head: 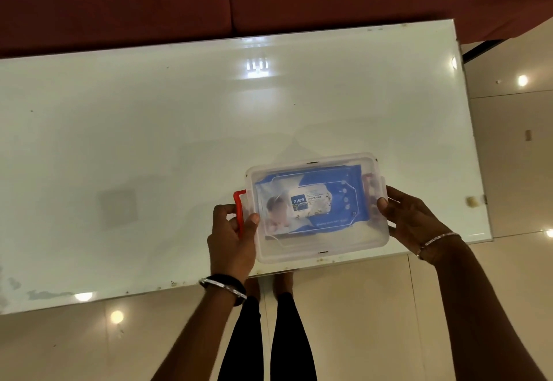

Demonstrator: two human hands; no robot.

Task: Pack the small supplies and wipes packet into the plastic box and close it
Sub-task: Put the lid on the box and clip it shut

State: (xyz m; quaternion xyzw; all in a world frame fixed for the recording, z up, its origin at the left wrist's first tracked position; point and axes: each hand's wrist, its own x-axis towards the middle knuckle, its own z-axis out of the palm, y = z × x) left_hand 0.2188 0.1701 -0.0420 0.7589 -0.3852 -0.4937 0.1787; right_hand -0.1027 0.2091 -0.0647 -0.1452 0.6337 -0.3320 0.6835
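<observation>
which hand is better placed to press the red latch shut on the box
Left. The left hand sits right at the red latch on the plastic box's left end, fingers curled around it, thumb on top. The right hand holds the far end and is probably best left steadying it.

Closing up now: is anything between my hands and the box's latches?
Nothing visible. The left hand grips the red latch, the right hand holds the opposite end of the plastic box, and the wipes packet lies flat inside.
</observation>
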